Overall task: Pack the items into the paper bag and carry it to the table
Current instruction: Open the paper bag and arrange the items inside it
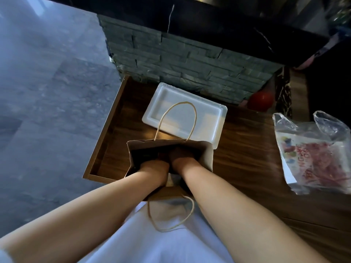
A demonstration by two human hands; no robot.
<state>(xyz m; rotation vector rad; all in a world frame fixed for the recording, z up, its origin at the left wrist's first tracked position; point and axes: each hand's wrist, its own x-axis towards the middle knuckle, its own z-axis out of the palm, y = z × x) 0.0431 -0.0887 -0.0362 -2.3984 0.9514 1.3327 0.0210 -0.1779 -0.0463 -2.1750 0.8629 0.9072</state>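
On the wooden surface (247, 149), the paper bag (208, 158) stands upright, mouth up, long axis left to right. Left hand (154, 168) and right hand (180, 158) reach down inside it; grip state cannot be determined. Beyond them lies a white tray (165, 103); right, a plastic bag (313, 158).

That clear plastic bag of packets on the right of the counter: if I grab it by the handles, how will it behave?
The plastic bag looks thin and crinkled, so it will probably be floppy and sag around its contents. The printed packets inside lie flat and loose, so they may slide and bunch at the bottom. It looks light for its size. The film may be slippery, so gather both handles.
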